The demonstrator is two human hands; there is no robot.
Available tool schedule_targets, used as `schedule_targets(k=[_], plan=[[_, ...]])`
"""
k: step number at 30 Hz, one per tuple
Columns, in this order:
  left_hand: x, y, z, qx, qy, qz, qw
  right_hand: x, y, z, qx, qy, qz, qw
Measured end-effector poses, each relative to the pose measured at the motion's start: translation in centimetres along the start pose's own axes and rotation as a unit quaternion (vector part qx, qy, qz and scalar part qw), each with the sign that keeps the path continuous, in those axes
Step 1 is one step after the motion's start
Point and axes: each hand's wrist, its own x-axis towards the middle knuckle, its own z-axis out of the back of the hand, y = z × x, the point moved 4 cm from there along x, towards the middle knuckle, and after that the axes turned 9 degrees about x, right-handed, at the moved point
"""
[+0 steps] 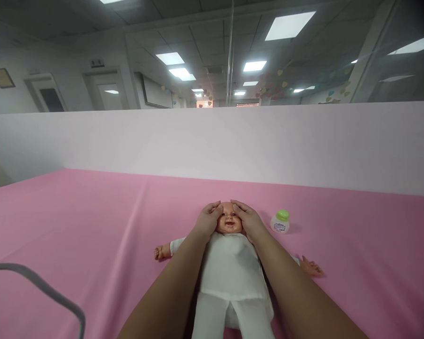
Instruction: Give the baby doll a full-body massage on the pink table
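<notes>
A grey cable (38,282) curves at the left. The doll (229,268) lies face up mid-sheet (92,221), head pointing away, long axis running front to back. The left hand (208,220) and right hand (248,220) cup its head, fingers curved against it. A small bottle (280,221) stands just right

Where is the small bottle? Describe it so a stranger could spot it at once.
Start from the pink sheet covering the table, then find the doll lying on its back, its head cupped by the left hand and right hand. Just beyond the right hand stands the bottle: small, white, with a green cap.
</notes>
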Motion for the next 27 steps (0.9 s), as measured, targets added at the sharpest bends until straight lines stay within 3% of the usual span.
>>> schedule_targets(k=[5,9,19,23,27], plan=[[-0.3,0.4,0.9,-0.031,0.033,0.055,0.997,-0.3,0.1,0.8,0.035,0.044,-0.037,0.998],[-0.8,0.3,1.0,-0.079,0.077,0.060,0.992,-0.7,0.1,0.9,0.081,0.088,-0.053,0.991],[-1.4,-0.7,0.7,-0.088,0.084,0.054,0.991,-0.7,0.3,0.3,0.062,0.068,-0.045,0.995],[-1.2,-0.6,0.4,-0.053,0.063,0.026,0.996,-0.5,0.2,0.0,0.023,0.067,-0.023,0.997],[-0.8,-0.6,0.3,0.031,-0.014,-0.018,0.999,0.0,-0.1,-0.1,-0.030,0.067,0.010,0.997]])
